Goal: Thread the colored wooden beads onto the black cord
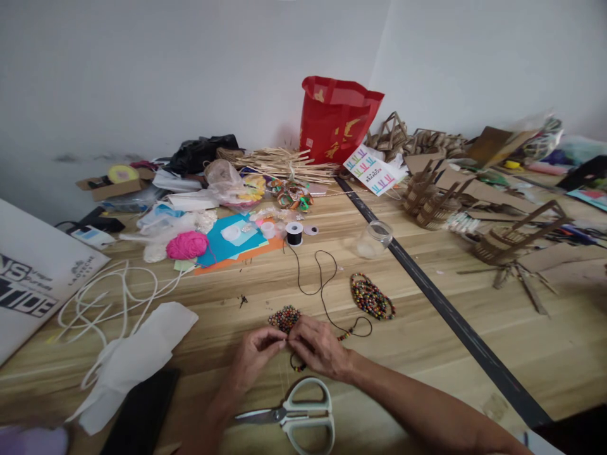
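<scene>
My left hand (256, 355) is closed in a pinch, its fingertips meeting those of my right hand (320, 346). What lies between the left fingertips is too small to make out. The right fingers are closed too, and a black cord (322, 291) strung with a few coloured beads (345, 336) runs under that hand. A short beaded end (298, 366) shows below it. Just beyond the fingertips is a pile of multicoloured beads (284, 318). White-handled scissors (308, 414) lie partly open nearest me.
A spool of black cord (294, 234), a clear jar (374, 239) and a coiled bead string (372, 297) lie farther out. Pink yarn (187, 245) and white rope (123, 284) are leftward. Small woven baskets (519, 234) stand right; a red bag (336, 120) stands at the back.
</scene>
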`<action>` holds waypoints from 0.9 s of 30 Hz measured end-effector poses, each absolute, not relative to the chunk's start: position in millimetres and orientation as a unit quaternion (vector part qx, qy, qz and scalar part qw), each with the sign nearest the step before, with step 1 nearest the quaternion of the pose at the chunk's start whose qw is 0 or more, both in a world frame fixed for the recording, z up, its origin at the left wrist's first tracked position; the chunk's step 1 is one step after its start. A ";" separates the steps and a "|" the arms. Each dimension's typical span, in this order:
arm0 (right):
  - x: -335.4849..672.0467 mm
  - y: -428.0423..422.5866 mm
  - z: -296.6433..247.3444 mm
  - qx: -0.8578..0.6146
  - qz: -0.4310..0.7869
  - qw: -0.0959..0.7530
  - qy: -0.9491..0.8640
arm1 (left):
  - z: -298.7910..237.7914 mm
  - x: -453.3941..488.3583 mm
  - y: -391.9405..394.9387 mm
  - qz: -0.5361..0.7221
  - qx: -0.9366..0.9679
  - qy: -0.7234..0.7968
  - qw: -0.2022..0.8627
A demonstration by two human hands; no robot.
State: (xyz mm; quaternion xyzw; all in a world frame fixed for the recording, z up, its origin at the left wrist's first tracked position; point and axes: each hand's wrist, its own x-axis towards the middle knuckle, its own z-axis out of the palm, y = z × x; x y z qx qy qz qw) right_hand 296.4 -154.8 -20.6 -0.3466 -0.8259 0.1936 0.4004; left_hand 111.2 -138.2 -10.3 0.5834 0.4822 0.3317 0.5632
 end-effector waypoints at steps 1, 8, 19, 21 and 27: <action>296.4 -154.8 -20.5 -0.346 0.194 0.399 -0.827 | -10.6 111.2 -138.2 0.333 0.582 0.482 0.564; 295.8 -154.4 -20.2 -0.342 0.193 0.405 -0.826 | -13.1 111.1 -138.1 0.340 0.570 0.482 0.572; 295.8 -154.7 -24.3 -0.347 0.202 0.424 -0.812 | -12.9 107.4 -136.3 0.342 0.566 0.485 0.572; 295.8 -154.8 -24.5 -0.350 0.203 0.423 -0.811 | -12.8 107.5 -136.6 0.345 0.568 0.484 0.570; 296.0 -154.6 -20.7 -0.349 0.198 0.413 -0.818 | -9.9 109.6 -137.2 0.348 0.549 0.484 0.585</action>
